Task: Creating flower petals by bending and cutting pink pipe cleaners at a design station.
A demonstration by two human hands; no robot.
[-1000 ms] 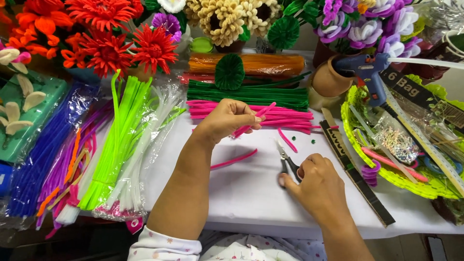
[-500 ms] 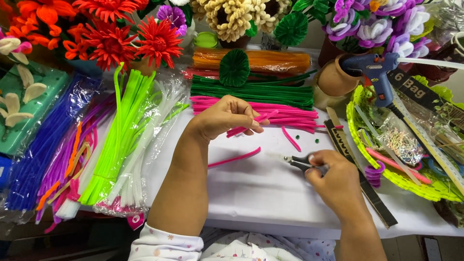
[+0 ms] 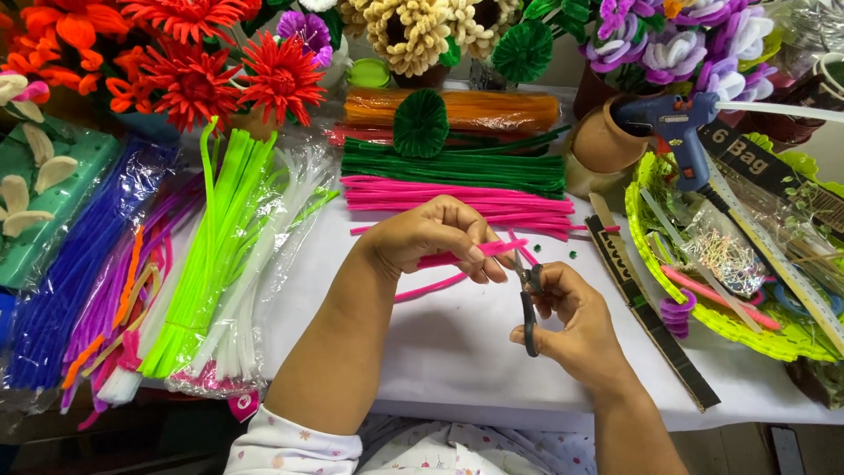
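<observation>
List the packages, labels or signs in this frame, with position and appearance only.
Clear plastic sleeve of lime green pipe cleaners: left of the hands, long, glossy.
Clear plastic sleeve of blue pipe cleaners: far left, long, crinkled.
Orange pipe cleaners in clear wrap: table back, a long roll.
Small clear bag of pale wire bits: in the lime green basket, right.
Black card label with white lettering: right, beside the blue glue gun.

A white worktop carries bundles of pipe cleaners: dark green, orange, lime green, white and blue. Red pipe-cleaner flowers and cream ones stand along the back. At the right, a blue glue gun rests over a lime-green basket, beside a brown clay pot.
</observation>
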